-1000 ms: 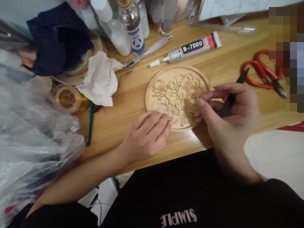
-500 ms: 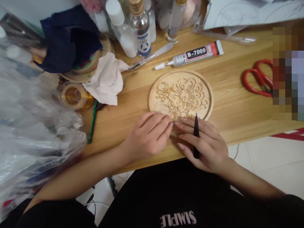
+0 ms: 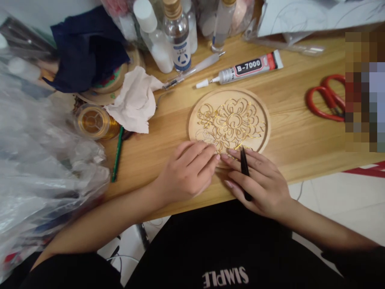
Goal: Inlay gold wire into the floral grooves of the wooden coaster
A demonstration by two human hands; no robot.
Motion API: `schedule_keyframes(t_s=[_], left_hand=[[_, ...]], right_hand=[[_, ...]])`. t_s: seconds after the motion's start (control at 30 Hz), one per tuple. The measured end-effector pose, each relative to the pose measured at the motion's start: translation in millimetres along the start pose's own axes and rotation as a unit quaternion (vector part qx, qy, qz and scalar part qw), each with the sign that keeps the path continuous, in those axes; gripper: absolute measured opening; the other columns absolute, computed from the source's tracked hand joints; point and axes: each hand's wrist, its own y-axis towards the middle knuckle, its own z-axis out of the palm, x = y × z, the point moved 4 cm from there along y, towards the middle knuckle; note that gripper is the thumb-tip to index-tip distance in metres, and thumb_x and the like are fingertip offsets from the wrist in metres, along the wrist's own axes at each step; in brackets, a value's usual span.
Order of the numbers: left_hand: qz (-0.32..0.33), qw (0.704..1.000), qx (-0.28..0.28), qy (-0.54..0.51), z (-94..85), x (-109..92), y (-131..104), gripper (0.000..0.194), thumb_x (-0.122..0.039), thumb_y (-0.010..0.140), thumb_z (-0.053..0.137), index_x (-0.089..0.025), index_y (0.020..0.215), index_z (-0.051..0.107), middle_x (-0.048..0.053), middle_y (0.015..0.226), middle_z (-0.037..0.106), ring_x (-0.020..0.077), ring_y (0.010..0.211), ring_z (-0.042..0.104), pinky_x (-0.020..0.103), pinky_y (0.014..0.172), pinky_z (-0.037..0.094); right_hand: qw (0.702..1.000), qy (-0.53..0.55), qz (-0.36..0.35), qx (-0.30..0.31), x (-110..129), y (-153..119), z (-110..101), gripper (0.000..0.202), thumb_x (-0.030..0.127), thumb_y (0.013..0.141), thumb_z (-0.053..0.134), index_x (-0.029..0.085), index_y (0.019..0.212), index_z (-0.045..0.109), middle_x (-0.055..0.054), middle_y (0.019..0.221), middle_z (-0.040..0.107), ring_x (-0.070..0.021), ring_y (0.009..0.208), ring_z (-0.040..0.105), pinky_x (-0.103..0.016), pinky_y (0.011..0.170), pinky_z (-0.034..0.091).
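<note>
A round wooden plate [image 3: 192, 116] with a raised rim lies flat on the table, bearing a flower pattern of gold wire [image 3: 234, 120]. At its near edge my left hand [image 3: 191, 170] is closed, fingertips pressed together; whatever is between them is hidden. My right hand [image 3: 264, 182] has black tweezers [image 3: 244, 170] tucked between its fingers, points facing away from me. Its index and middle fingertips rest at the plate's lower rim, close to my left fingertips. Part of the lower pattern is covered by both hands.
Behind the plate lie a glue tube [image 3: 249, 68] and a pen-like tool [image 3: 201, 66], with several bottles [image 3: 180, 44] beyond. Red-handled scissors [image 3: 325, 98] lie right. Leftward are crumpled tissue [image 3: 135, 100], a gold wire spool [image 3: 94, 120], a green pencil [image 3: 117, 156] and plastic bags [image 3: 51, 168].
The tweezers in my right hand have tilted, their points swinging slightly left and toward me. My right hand has shifted a little; my left hand stays nearly still.
</note>
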Motion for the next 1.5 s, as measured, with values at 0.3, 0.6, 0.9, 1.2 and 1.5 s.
schedule_keyframes(t_s=[0.3,0.6,0.9,1.2,1.5], left_hand=[[-0.016,0.999,-0.026,-0.012,2.1,2.0,-2.3,0.02,-0.014,0.083,0.062,-0.01,0.102,0.067,0.011,0.109,0.07,0.0248,0.101,0.064,0.04,0.089,0.051],[-0.027,0.999,-0.031,-0.001,2.8,1.4,-5.9,0.024,-0.017,0.085,0.06,-0.011,0.107,0.067,0.009,0.112,0.07,0.0232,0.106,0.063,0.039,0.093,0.05],[-0.011,1.0,0.017,0.019,1.8,-0.1,0.8,0.027,-0.021,0.086,0.061,-0.009,0.109,0.067,0.012,0.116,0.071,0.0258,0.105,0.066,0.039,0.089,0.051],[-0.012,0.999,-0.033,0.015,0.0,0.2,-4.1,0.022,-0.019,0.087,0.058,-0.01,0.105,0.067,0.01,0.111,0.071,0.0231,0.104,0.064,0.039,0.092,0.049],[-0.015,1.0,0.0,0.011,2.1,0.4,-2.3,0.019,-0.021,0.086,0.06,-0.013,0.103,0.066,0.009,0.114,0.07,0.0235,0.106,0.063,0.039,0.09,0.052]], right_hand=[[1.0,-0.015,-0.005,-0.01,1.2,2.1,0.8,0.01,0.015,0.08,0.072,0.013,0.086,0.064,-0.014,0.109,0.074,-0.029,0.106,0.07,-0.045,0.096,0.058],[1.0,-0.019,0.002,-0.015,1.1,1.7,1.4,0.007,0.016,0.082,0.07,0.014,0.084,0.063,-0.013,0.108,0.075,-0.0274,0.105,0.07,-0.044,0.096,0.058],[1.0,-0.015,0.0,-0.018,1.2,2.1,0.8,0.007,0.015,0.081,0.07,0.013,0.084,0.063,-0.014,0.108,0.074,-0.0287,0.104,0.071,-0.045,0.095,0.058],[1.0,-0.014,0.003,-0.019,1.0,3.8,0.2,0.006,0.016,0.082,0.07,0.014,0.084,0.064,-0.013,0.107,0.075,-0.0272,0.103,0.071,-0.044,0.095,0.059],[1.0,-0.005,0.006,-0.019,0.0,1.7,0.9,0.008,0.015,0.08,0.07,0.014,0.086,0.064,-0.013,0.107,0.075,-0.0261,0.107,0.07,-0.044,0.098,0.056]])
